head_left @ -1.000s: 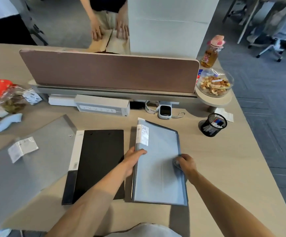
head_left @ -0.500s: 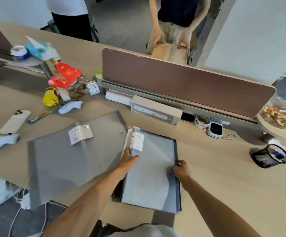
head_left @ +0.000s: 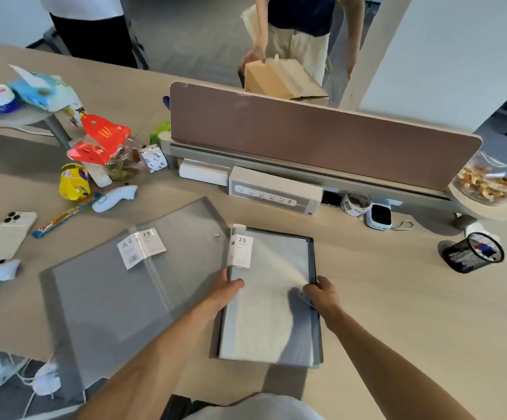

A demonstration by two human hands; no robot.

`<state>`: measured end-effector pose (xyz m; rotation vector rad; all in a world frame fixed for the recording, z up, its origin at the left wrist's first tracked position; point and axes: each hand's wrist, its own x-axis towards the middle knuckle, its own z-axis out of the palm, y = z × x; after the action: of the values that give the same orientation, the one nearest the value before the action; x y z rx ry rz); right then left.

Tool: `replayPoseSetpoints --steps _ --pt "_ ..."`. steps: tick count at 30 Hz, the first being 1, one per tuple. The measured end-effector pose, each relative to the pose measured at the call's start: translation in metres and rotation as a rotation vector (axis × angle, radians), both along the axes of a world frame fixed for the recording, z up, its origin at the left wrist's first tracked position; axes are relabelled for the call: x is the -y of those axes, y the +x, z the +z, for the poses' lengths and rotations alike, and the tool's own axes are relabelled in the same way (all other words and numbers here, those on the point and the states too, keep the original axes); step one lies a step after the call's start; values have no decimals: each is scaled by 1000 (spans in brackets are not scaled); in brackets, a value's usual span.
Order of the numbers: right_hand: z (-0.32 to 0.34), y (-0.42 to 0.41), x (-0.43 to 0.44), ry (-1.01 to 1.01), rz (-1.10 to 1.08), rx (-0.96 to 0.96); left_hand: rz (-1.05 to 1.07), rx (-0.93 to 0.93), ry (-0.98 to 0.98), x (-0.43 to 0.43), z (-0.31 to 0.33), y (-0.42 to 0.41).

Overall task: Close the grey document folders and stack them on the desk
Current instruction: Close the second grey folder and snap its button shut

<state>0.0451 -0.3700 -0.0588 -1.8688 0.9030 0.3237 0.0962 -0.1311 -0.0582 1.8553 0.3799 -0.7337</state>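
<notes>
The closed grey plastic document folder with the white "20" label (head_left: 269,295) lies flat on the pale wood desk (head_left: 397,298), squarely in front of the person. It seems to rest on a dark backing, though only thin dark edges show. The left hand (head_left: 223,291) clasps its spine edge, thumb on the cover; the right hand (head_left: 320,291) pinches the opposite long edge.

Just to the left, and slightly under the closed one's edge, a larger translucent grey folder with "A4" and "20" labels (head_left: 119,286) lies spread open on the desk.

The step in hand looks like squaring and settling the closed folder. Next, both hands would need to let go, fold the open folder's cover shut, then lift it onto the closed one, edges aligned.
</notes>
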Motion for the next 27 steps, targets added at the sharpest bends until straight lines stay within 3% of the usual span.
replayPoseSetpoints --steps 7,16,23,27 --pt "12 -21 55 86 -80 -12 -106 -17 -44 50 6 -12" --pt "7 -65 185 51 -197 -33 -330 -35 128 163 -3 -22" --pt "10 -79 249 27 -185 -10 -287 -42 95 236 -3 -37" --pt "14 -79 252 -77 -47 -51 -250 -36 39 240 1 -42"
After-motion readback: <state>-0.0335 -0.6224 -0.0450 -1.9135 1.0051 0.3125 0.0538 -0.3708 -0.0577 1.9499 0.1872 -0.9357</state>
